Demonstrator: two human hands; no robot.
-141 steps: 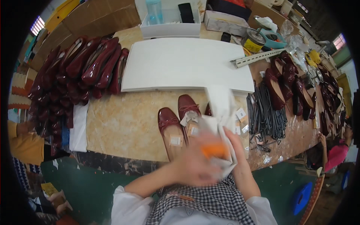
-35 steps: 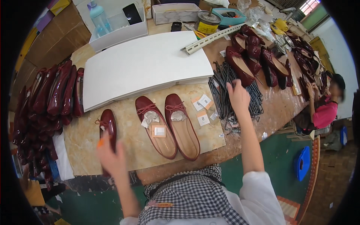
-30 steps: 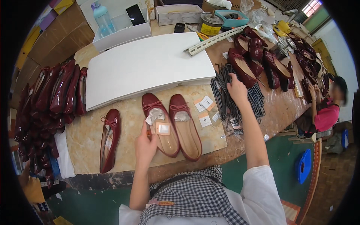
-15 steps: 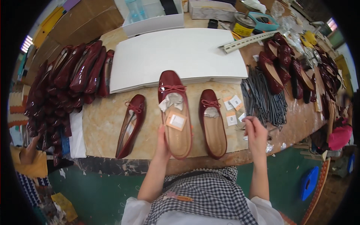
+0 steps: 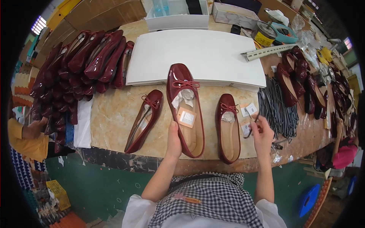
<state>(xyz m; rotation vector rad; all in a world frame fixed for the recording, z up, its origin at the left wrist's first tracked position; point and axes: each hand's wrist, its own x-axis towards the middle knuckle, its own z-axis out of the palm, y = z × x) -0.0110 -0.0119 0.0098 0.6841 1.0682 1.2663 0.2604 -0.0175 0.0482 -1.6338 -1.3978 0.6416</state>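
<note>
Two hands (image 5: 174,142), one held shoe (image 5: 192,136), two flanking shoes (image 5: 229,137)

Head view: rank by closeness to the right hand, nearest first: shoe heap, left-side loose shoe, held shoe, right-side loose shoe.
From the right hand:
1. Right-side loose shoe, just to its left.
2. Held shoe, in the left hand.
3. Left-side loose shoe, left of the held one.
4. Shoe heap, far left.

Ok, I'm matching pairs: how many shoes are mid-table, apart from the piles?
3: middle shoe in the left hand; left shoe and right shoe either side of it, on the table. None seems hidden.
</note>
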